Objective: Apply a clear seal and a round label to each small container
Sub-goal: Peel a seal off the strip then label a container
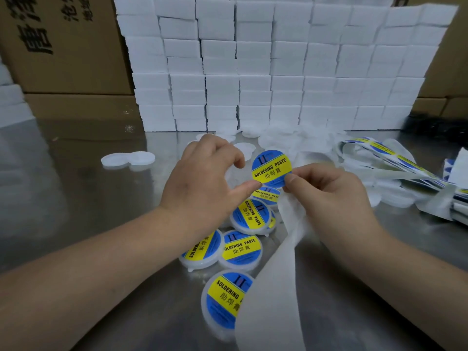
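Glossy round label (271, 168), blue w/ yellow band, is held above the table btw both hands. R hand (326, 191) pinches its lower-right edge and also holds the limp white backing strip (273, 262). L hand (202, 178): thumb tip touches the lower-left edge, forefinger curled just beside; can't tell if it grips. Below are labelled translucent tubs (241, 249) on a brushed steel table (76, 186). Behind: plain lids (126, 159), label roll (395, 158), wall of white blocks (278, 72).
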Motion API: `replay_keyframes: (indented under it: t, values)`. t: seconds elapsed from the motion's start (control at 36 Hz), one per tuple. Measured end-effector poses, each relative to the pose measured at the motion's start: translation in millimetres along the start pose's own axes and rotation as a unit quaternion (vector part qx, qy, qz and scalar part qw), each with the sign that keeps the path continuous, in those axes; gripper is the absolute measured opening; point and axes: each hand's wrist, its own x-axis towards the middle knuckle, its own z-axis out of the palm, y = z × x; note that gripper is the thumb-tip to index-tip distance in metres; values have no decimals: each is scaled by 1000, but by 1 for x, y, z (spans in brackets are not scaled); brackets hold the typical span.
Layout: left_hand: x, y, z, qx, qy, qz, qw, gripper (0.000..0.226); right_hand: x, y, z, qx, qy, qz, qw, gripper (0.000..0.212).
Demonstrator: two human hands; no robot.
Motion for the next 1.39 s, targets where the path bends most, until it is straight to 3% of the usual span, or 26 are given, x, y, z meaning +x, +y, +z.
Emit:
replay_keyframes:
  t: [0.14, 0.25, 0.36, 0.47, 0.53, 0.61, 0.72, 1.03, 1.39]
  values:
    - [3, -9, 6, 15, -28, -78, 996, 22, 1, -1, -2, 38, 36, -17, 998, 28]
    - [6, -10, 4, -111, -48, -97, 988, 32, 3, -1, -3, 60, 25, -14, 998, 29]
    - [11, -7, 7, -289, -72, -232, 926, 31, 0, -1, -1, 72, -29, -10, 997, 34]
    - [14, -4, 13, -369, -77, -298, 877, 39, -1, 0, -1, 90, -73, -5, 993, 34]
    - [14, -3, 13, -421, -90, -319, 844, 32, -2, 1, -1, 92, -89, -2, 992, 32]
    - [14, -1, 13, -473, -113, -327, 810, 24, -2, 1, 0, 104, -104, 3, 989, 22]
    - [14, 0, 12, -525, -108, -324, 780, 24, -2, 2, -1, 95, -112, 3, 989, 33]
    - [10, 6, 8, -626, -113, -309, 707, 35, -3, 0, -1, 116, -147, 33, 982, 34]
    - [5, 8, 12, -605, -123, -261, 742, 23, -2, 1, 0, 126, -166, 40, 977, 37]
